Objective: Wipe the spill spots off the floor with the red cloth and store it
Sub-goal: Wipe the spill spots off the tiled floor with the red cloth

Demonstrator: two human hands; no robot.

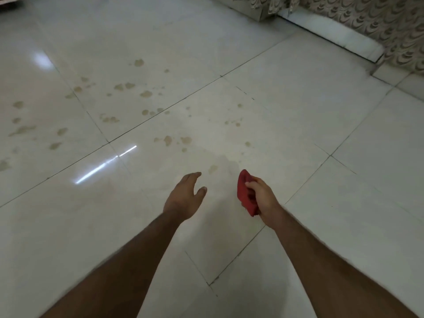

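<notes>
many tan spill spots (146,94) dot glossy white floor (298,92) — patterned fabric (367,21) beyond

A red cloth (246,193) is seen against glossy white floor tiles (321,111) marked with tan spill spots (146,94); beige scallop-patterned fabric (367,21) is shown.

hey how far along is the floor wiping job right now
Early. Done: the red cloth is picked up, bunched in the right hand; the left hand is open and empty. Left: brownish spill spots are scattered across the floor tiles, one just ahead of the hands. Storing the cloth comes last.
</notes>
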